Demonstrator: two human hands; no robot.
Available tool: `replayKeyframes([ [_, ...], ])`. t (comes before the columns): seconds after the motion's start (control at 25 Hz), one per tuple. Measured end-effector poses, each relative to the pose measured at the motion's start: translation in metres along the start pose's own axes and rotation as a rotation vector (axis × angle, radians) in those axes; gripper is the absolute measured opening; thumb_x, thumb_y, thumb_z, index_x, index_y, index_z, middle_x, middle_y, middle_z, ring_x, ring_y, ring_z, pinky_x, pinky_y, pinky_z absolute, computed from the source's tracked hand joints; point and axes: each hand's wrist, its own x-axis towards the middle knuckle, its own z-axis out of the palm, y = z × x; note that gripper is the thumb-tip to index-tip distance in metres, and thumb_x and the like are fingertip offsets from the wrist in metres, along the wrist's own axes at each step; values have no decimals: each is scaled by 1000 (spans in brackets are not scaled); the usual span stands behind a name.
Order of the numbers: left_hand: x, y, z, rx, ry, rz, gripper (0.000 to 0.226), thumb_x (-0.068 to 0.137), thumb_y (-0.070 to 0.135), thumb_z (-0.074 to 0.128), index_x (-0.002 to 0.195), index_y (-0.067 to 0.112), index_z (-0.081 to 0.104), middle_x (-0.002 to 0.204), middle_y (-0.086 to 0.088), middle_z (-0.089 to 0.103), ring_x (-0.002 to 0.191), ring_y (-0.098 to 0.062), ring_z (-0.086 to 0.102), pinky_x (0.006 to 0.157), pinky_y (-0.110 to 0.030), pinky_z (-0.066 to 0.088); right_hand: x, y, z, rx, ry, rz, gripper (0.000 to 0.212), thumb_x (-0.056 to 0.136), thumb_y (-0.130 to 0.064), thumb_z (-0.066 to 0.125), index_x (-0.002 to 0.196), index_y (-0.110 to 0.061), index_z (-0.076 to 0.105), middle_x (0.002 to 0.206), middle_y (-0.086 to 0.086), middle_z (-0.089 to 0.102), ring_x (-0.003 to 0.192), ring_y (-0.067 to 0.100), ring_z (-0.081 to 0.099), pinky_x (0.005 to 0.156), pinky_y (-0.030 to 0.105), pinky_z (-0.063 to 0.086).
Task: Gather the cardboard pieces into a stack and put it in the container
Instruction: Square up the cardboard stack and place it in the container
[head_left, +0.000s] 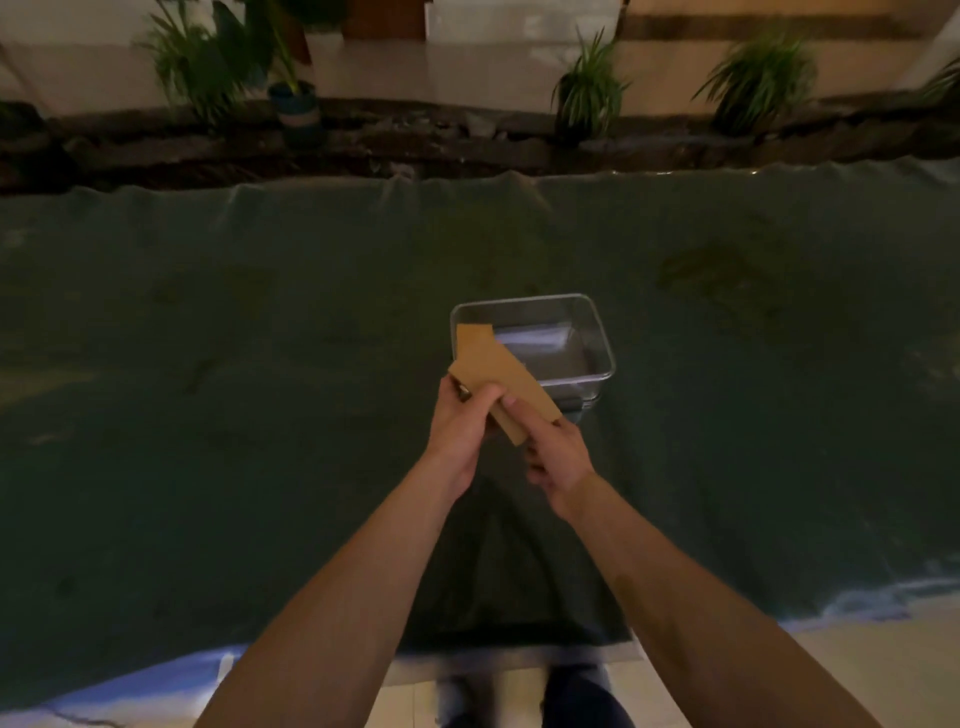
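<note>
A small stack of brown cardboard pieces (498, 371) is held in the air just in front of a clear rectangular container (582, 332). The top piece is slightly fanned out toward the container's near left corner. My left hand (462, 421) grips the stack's left side with the thumb on top. My right hand (556, 454) holds the stack's lower right end from beneath. The container stands on a dark green cloth (260, 364) and looks empty inside.
The cloth covers a wide table whose near edge (519, 649) is right at my body. Past the far edge lie a dark soil bed and several potted plants (589, 93). My shoes (519, 696) show on the tiled floor below.
</note>
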Motion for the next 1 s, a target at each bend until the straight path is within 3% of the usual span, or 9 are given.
replayKeyframes([
  [0.16, 14, 19, 33, 41, -10, -13, 45, 85, 16, 64, 127, 23, 47, 120, -9, 62, 108, -27, 63, 94, -50, 54, 7, -22, -18, -67, -3, 13, 48, 71, -63, 74, 95, -23, 62, 71, 0, 49, 59, 12, 40, 50, 25, 31],
  [0.32, 43, 37, 65, 273, -79, -63, 38, 89, 24, 63, 124, 28, 47, 123, -6, 60, 108, -27, 60, 93, -51, 54, 34, -69, -59, -14, -16, -7, 68, 74, -73, 64, 124, -26, 56, 117, 3, 63, 99, 22, 62, 65, 34, 49],
  [0.4, 52, 37, 93, 385, -146, -84, 35, 91, 30, 61, 123, 32, 48, 123, -3, 58, 111, -26, 58, 94, -51, 53, 50, -95, -72, 17, -65, 3, 62, 84, -69, 57, 127, -25, 55, 118, 8, 65, 104, 28, 66, 60, 35, 56],
  [0.48, 61, 35, 127, 368, -128, -84, 38, 92, 39, 58, 128, 33, 47, 123, -3, 58, 110, -25, 57, 91, -48, 53, 67, -113, -78, 0, -73, 13, 56, 89, -65, 52, 129, -25, 55, 115, 11, 66, 102, 29, 66, 68, 39, 60],
  [0.64, 88, 31, 176, 383, -41, -53, 55, 93, 50, 50, 140, 27, 34, 127, -5, 53, 111, -24, 53, 93, -45, 46, 108, -130, -99, -68, -27, -6, 62, 84, -72, 49, 129, -30, 53, 117, 8, 65, 106, 28, 63, 96, 50, 52],
  [0.84, 116, 29, 183, 391, -37, -82, 58, 90, 52, 52, 140, 28, 35, 122, 0, 55, 108, -19, 54, 88, -39, 46, 144, -142, -114, -154, -133, -13, 59, 86, -72, 47, 129, -32, 50, 118, 6, 63, 108, 27, 61, 101, 52, 48],
  [1.0, 129, 24, 147, 325, 56, -133, 62, 79, 53, 56, 135, 32, 40, 126, -7, 54, 112, -29, 55, 98, -50, 46, 162, -134, -103, -420, -57, -110, 66, 92, -73, 24, 137, -31, 47, 132, 7, 55, 119, 28, 52, 106, 48, 41],
])
